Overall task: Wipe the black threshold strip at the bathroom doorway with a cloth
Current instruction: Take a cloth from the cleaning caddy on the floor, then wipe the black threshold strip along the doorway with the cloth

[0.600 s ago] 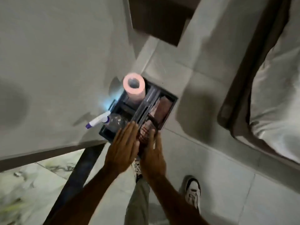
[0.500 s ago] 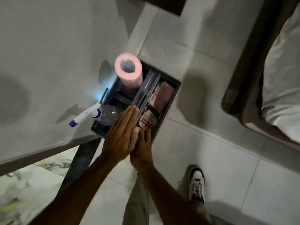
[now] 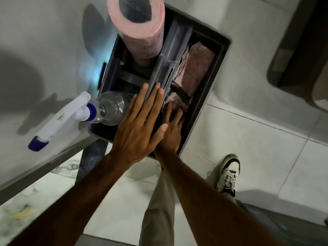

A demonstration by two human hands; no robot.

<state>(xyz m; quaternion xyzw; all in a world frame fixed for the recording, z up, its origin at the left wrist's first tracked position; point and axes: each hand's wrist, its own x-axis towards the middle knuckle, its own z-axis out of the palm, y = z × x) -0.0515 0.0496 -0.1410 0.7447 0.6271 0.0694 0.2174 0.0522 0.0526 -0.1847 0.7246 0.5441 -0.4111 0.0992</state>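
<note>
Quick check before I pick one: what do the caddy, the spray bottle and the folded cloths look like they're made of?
Caddy: dark moulded plastic, dull sheen on its rim. Spray bottle: clear plastic body showing highlights, opaque white trigger head, blue collar. Folded cloths: pinkish woven fabric, probably microfibre, with a ribbed texture and layered edges.

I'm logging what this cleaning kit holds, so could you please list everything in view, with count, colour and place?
Caddy: one, dark grey, on the floor by the wall.
Paper roll: one, pink, upright in the caddy's far left compartment.
Spray bottle: one, clear with a white and blue trigger head, leaning out of the near left compartment.
Folded cloths: a stack, pinkish, count unclear, in the right compartment.
Threshold strip: one, black, on the floor below the caddy.
Shoe: one, white and black, on the grey tiles.
Left hand: flat, over the caddy's central handle.
Right hand: reaching into the cloth compartment.
</note>
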